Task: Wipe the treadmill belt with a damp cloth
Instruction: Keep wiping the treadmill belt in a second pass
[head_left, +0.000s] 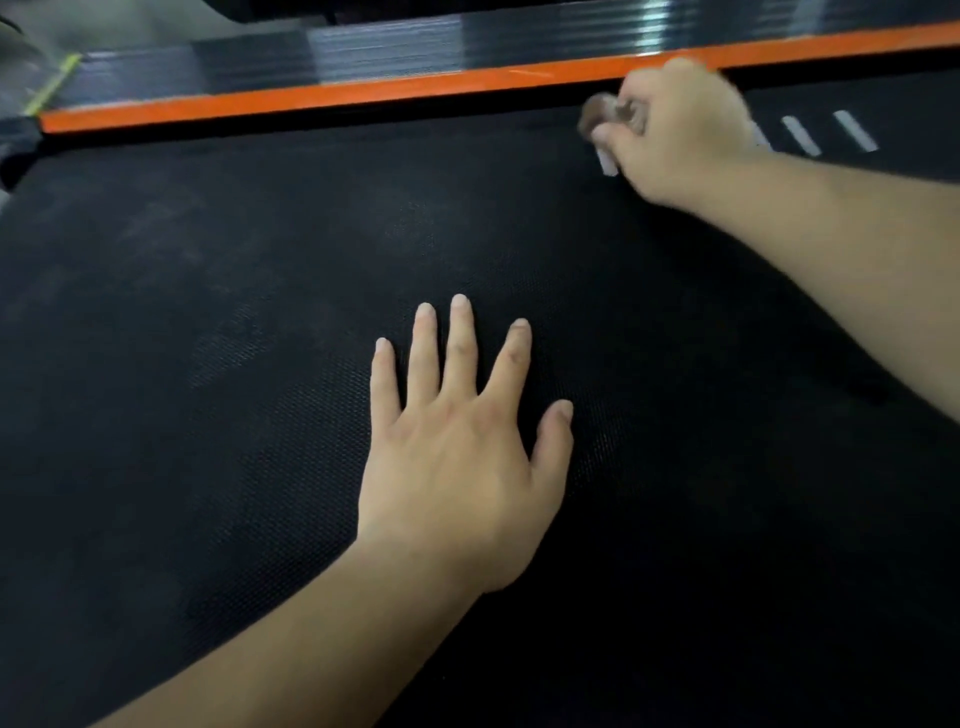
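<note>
The treadmill belt is black with a fine woven texture and white dashes. An orange stripe edges it. The cloth looks brownish-grey.

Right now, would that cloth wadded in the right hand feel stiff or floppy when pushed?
Probably floppy: the cloth is crumpled small inside the right hand. Likely light, as that hand alone holds it. It may drag, not glide, on the textured belt.
</note>
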